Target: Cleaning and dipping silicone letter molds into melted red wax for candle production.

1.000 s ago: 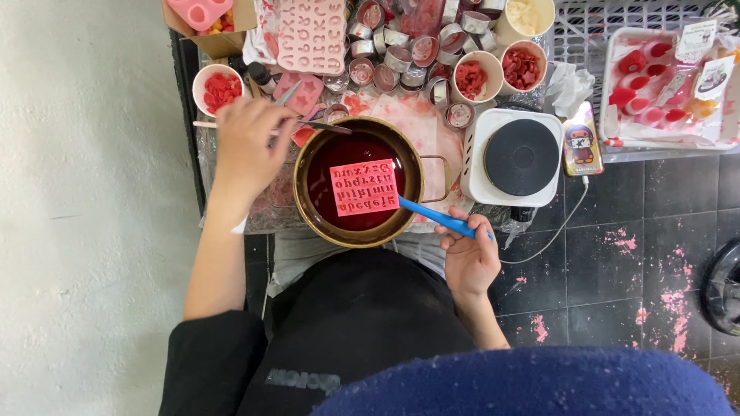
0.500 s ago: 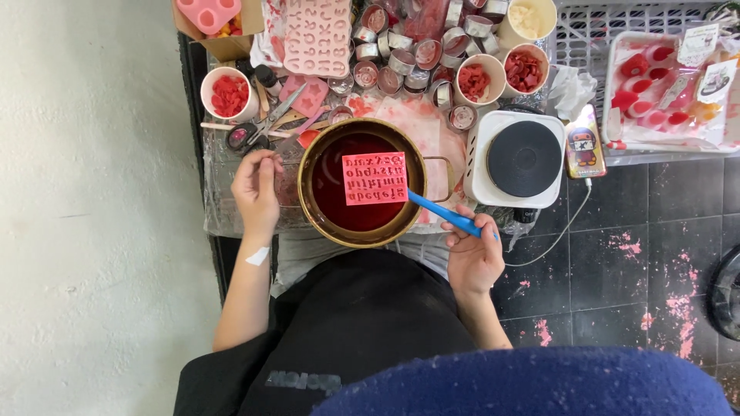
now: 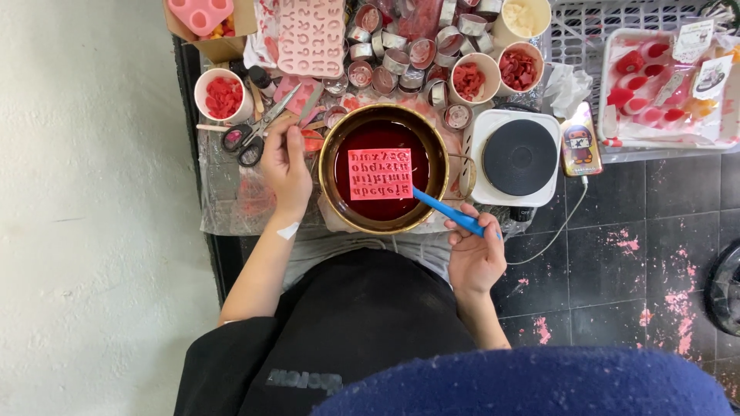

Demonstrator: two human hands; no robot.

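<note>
A brass-coloured pot [image 3: 384, 168] of dark red liquid sits at the front of the crowded desk [image 3: 223, 212], with a pink letter mould [image 3: 380, 174] lying flat on the liquid. The right hand [image 3: 474, 258] is closed around a blue-handled tool [image 3: 451, 215] whose tip reaches over the pot's rim to the mould's lower right corner. The left hand [image 3: 285, 166] rests just left of the pot, fingers pinched on a thin stick [image 3: 312, 115] that angles up toward the clutter. Scissors [image 3: 258, 131] lie just beside that hand, and a white cup of red pieces [image 3: 223, 95] stands beyond them. Behind the pot crowd small metal tins [image 3: 401, 58], a larger pink letter mould [image 3: 311, 35] and two more cups of red bits [image 3: 493, 73]. To the right, a white hot plate [image 3: 518, 158] stands close to the pot, its handle between them.
</note>
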